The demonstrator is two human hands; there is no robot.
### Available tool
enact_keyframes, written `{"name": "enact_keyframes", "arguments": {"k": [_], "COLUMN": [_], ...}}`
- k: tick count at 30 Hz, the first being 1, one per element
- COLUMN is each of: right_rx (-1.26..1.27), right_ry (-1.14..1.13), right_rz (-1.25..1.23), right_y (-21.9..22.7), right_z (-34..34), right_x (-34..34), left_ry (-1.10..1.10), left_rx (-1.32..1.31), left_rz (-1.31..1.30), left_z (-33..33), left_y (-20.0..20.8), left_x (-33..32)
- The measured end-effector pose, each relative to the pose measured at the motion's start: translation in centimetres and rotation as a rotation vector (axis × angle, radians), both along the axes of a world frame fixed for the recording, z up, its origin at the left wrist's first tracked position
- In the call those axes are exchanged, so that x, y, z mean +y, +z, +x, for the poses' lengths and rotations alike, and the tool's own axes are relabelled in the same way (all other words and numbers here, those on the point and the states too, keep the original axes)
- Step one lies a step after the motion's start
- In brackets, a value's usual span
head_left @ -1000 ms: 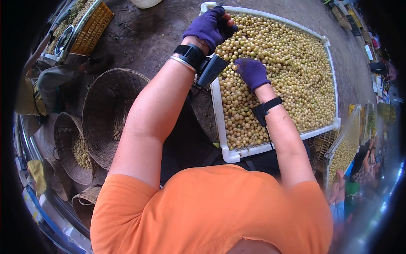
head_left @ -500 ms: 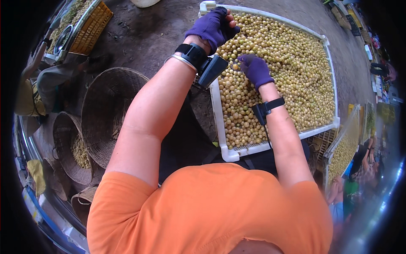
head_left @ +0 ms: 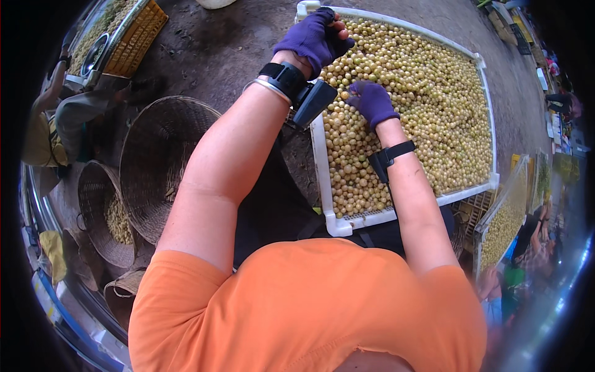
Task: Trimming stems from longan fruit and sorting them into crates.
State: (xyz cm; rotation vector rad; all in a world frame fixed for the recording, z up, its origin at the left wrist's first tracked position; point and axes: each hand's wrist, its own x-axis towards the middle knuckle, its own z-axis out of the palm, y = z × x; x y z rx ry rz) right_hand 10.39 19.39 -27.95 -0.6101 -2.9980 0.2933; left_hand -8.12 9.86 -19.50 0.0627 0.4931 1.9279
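Note:
A white-framed tray [head_left: 488, 124] holds a thick layer of small round yellow-green fruits [head_left: 427, 111]. My left hand [head_left: 315, 38], in a purple glove with bare fingertips, is closed above the tray's far left corner. Its fingers curl inward, and what they hold, if anything, is hidden. Low over the fruits at the left side of the tray, my right hand [head_left: 375, 104], also purple-gloved, has its fingers drawn together. A yellower round fruit [head_left: 345, 95] shows at its fingertips. Both wrists carry black straps with small devices.
Wicker baskets [head_left: 164, 155] stand at the left, one with fruits [head_left: 118, 220] inside. An orange crate [head_left: 136, 37] is at the far left, near a seated person [head_left: 80, 121]. Another fruit-filled tray [head_left: 501, 229] and more people are at the right.
My right hand has shifted slightly left relative to the tray, with the yellower fruit still at its fingertips. My left hand keeps its curled pose. The whole view has moved a little.

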Motion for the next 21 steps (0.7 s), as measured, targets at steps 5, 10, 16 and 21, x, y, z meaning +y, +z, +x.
{"name": "enact_keyframes", "arguments": {"k": [5,10,16,21], "right_rx": [0.073,0.239,0.31,0.164], "right_ry": [-0.031,-0.246,-0.128,0.036], "right_rz": [-0.14,-0.228,-0.113,0.06], "right_y": [-0.3,-0.2,-0.4,-1.1], "right_z": [0.3,1.1,0.8,0.4], "right_x": [0.8,1.8,1.3,0.5], "left_ry": [0.018,0.012,-0.019,-0.014], "left_rx": [0.005,0.027,0.041,0.017], "left_rz": [-0.147,-0.184,-0.192,-0.21], "left_z": [-0.1,0.1,0.5,0.3], "left_y": [0.0,0.0,-0.4,-0.7], "left_x": [-0.2,-0.3,0.3,0.3]}}
